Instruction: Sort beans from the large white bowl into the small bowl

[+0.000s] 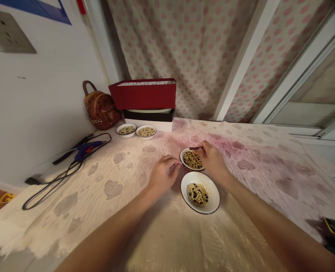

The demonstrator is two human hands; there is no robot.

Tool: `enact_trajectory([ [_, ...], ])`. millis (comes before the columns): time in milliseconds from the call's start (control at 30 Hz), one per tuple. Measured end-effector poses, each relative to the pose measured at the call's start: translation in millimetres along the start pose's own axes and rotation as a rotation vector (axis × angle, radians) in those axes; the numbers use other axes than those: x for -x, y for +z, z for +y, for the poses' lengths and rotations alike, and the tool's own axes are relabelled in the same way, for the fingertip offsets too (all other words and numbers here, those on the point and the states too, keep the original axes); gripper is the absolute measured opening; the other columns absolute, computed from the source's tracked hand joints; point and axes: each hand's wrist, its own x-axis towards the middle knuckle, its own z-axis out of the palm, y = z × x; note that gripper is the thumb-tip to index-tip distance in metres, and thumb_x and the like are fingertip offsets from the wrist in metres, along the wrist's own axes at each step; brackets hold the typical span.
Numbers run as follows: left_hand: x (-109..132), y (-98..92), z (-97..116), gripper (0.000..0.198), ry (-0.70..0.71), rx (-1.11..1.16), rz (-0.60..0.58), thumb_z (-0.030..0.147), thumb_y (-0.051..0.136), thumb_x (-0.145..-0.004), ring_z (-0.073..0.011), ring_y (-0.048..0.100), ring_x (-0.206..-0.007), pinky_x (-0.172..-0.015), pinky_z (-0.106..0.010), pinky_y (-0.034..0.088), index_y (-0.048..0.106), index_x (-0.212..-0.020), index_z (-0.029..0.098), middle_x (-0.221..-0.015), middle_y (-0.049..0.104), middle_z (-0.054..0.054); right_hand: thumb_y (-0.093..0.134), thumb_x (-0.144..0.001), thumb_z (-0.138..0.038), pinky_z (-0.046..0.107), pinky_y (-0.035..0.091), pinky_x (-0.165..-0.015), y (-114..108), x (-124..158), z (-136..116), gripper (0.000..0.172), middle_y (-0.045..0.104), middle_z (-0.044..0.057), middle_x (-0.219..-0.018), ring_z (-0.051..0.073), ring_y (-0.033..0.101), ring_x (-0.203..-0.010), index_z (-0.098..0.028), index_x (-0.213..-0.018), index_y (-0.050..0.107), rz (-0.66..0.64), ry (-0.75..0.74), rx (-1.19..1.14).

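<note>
White bowl [211, 189]: dark-rimmed and shallow, lying on the leaf-printed tablecloth [113, 189]; we take it as our landmark. It holds pale beans [193, 192] mixed with black beans [200, 190].

Second bowl [182, 155]: also white, just beyond the White bowl, filled with mostly pale beans and some dark ones.

Left hand [163, 175]: just beyond and to the left of the White bowl. Its fingers [173, 169] are drawn into a narrow pinch beside the Second bowl's rim. We see a dark speck at the tips, but cannot tell whether it is held.

Right hand [211, 160]: directly beyond the White bowl, in a narrow pinch over the Second bowl's rim; we cannot tell what, if anything, it holds.

Handling note: we judge that a fingertip pinch kept low by the rim suits beans this small.

Further items, well beyond the White bowl: two small bowls of beans [136, 130], a red box [142, 94], a studded brown backpack [101, 110], a blue glue gun [86, 149].
</note>
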Motion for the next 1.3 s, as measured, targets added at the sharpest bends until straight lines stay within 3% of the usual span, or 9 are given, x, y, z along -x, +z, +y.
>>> enact_trajectory([
  [267, 0.6, 2.9, -2.2, 0.020, 0.003, 0.030, 0.001, 0.015, 0.056, -0.095, -0.0201, 0.068, -0.096, -0.086, -0.034, 0.054, 0.075, -0.098, 0.020, -0.100, 0.076, -0.006, 0.047, -0.094, -0.016, 0.030, 0.051, -0.072, 9.2, -3.6, 3.4, 0.018, 0.079, 0.007, -0.087, 0.022, 0.075, -0.080, -0.022, -0.093, 0.064, -0.024, -0.042, -0.052],
  [467, -3.0, 3.0, -8.1, 0.018, -0.049, 0.044, 0.012, 0.018, 0.058, -0.095, -0.0184, 0.068, -0.091, -0.081, -0.031, 0.054, 0.076, -0.099, 0.020, -0.099, 0.075, -0.006, 0.046, -0.097, -0.025, 0.037, 0.058, -0.080, 2.3, 8.6, 13.4, 0.011, 0.080, 0.005, -0.090, 0.022, 0.076, -0.083, -0.024, -0.097, 0.058, 0.113, 0.001, -0.499],
  [600, -15.9, 2.2, -4.8, 0.014, -0.098, -0.020, 0.003, 0.021, 0.065, -0.092, -0.0185, 0.068, -0.091, -0.084, -0.032, 0.053, 0.075, -0.101, 0.021, -0.100, 0.076, -0.005, 0.052, -0.097, -0.034, 0.039, 0.059, -0.078, -9.1, 28.1, 16.7, 0.013, 0.078, 0.006, -0.086, 0.022, 0.074, -0.078, -0.023, -0.094, 0.058, 0.158, 0.010, -0.668],
  [867, -59.8, 8.5, 29.0, 0.017, -0.196, -0.379, -0.332, 0.034, 0.076, -0.083, -0.0235, 0.068, -0.101, -0.083, -0.033, 0.052, 0.077, -0.097, 0.024, -0.100, 0.077, -0.004, 0.057, -0.095, -0.040, 0.038, 0.057, -0.074, -21.7, 61.4, 18.2, 0.018, 0.075, 0.005, -0.082, 0.019, 0.069, -0.072, -0.023, -0.095, 0.061, 0.193, 0.085, -0.819],
  [1067, -81.9, 26.3, 32.4, 0.015, -0.167, -0.570, -0.480, 0.032, 0.074, -0.082, -0.0227, 0.071, -0.093, -0.078, -0.030, 0.051, 0.078, -0.094, 0.024, -0.101, 0.079, -0.005, 0.063, -0.087, -0.044, 0.034, 0.057, -0.065, -19.1, 69.0, 22.7, 0.023, 0.074, 0.005, -0.076, 0.017, 0.067, -0.064, -0.021, -0.090, 0.062, 0.187, 0.190, -0.924],
  [1300, -78.1, 36.5, 19.0, 0.012, -0.088, -0.467, -0.335, 0.021, 0.071, -0.086, -0.0229, 0.071, -0.085, -0.078, -0.031, 0.052, 0.081, -0.091, 0.023, -0.091, 0.079, -0.007, 0.061, -0.085, -0.041, 0.033, 0.057, -0.066, -23.6, 69.8, 17.2, 0.021, 0.075, 0.005, -0.076, 0.017, 0.067, -0.063, -0.021, -0.089, 0.063, 0.147, 0.246, -0.955],
])
